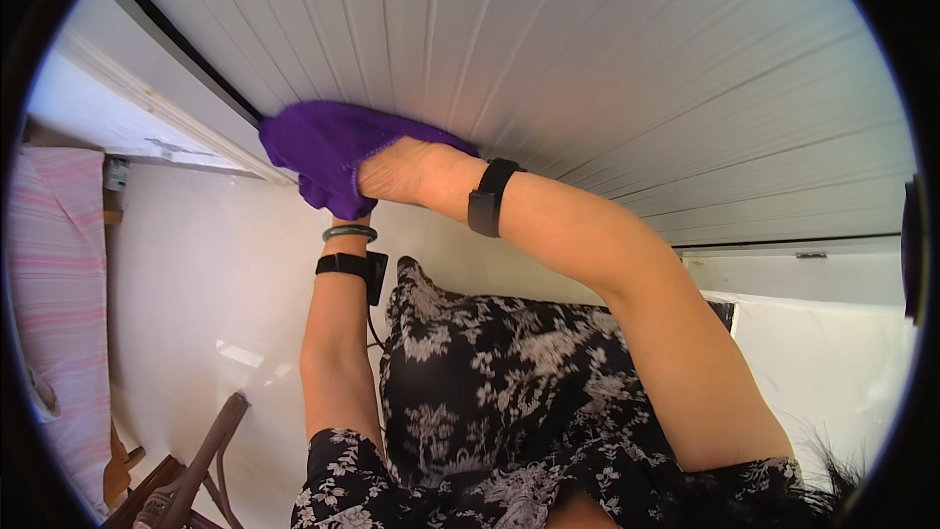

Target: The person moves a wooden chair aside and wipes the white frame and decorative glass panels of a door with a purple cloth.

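Note:
A purple cloth [316, 136] lies against the lower left part of a white grooved panel door [470, 37], by its dark edge strip. My right hand [400, 169] reaches across to the left and presses on the cloth; its fingers are hidden by a fold. My left hand is hidden under or behind the cloth's lower end; only the wrist shows, with a dark green bangle [350, 234] and a black strap [343, 264]. Another black strap [493, 198] is round my right wrist.
Pale glossy floor [198, 264] lies below the door. At the left hangs a pink striped cloth [59, 272]. Brown chair parts [198, 448] stand at the lower left. A white door frame [169, 110] runs beside the panel's left edge.

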Action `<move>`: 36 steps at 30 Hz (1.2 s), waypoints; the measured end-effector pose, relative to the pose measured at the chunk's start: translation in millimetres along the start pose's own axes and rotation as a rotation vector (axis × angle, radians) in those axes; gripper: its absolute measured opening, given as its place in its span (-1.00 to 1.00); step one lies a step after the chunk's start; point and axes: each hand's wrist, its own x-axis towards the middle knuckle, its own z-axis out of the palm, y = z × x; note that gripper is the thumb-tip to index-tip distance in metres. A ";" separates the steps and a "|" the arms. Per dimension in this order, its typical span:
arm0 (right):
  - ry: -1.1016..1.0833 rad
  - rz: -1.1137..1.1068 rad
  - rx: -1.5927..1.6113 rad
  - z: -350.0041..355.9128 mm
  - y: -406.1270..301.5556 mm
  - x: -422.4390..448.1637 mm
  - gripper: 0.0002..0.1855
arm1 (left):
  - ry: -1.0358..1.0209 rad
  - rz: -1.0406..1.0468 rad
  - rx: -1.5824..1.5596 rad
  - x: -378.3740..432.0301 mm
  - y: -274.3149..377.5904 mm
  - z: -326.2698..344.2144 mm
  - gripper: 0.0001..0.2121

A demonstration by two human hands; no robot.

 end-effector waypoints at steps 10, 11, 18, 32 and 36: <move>0.016 -0.161 -0.330 104.2 96.6 75.2 -0.66 | -0.131 0.012 0.077 -55.6 -33.5 36.9 -0.54; 0.021 -0.126 -0.293 109.9 98.6 79.3 -0.66 | -0.137 0.022 0.098 -56.1 -35.7 31.9 -0.54; 0.273 -0.282 -0.472 157.1 124.6 86.0 -0.78 | -0.220 0.115 0.225 -58.4 -34.3 -4.1 -0.55; 0.966 -0.241 -0.093 199.6 171.3 -30.5 -0.60 | -0.280 0.418 0.180 -75.5 88.5 0.4 -0.58; 0.945 -0.146 -0.105 199.4 196.7 -84.6 -0.61 | -0.368 0.602 0.149 -84.4 134.9 21.3 -0.56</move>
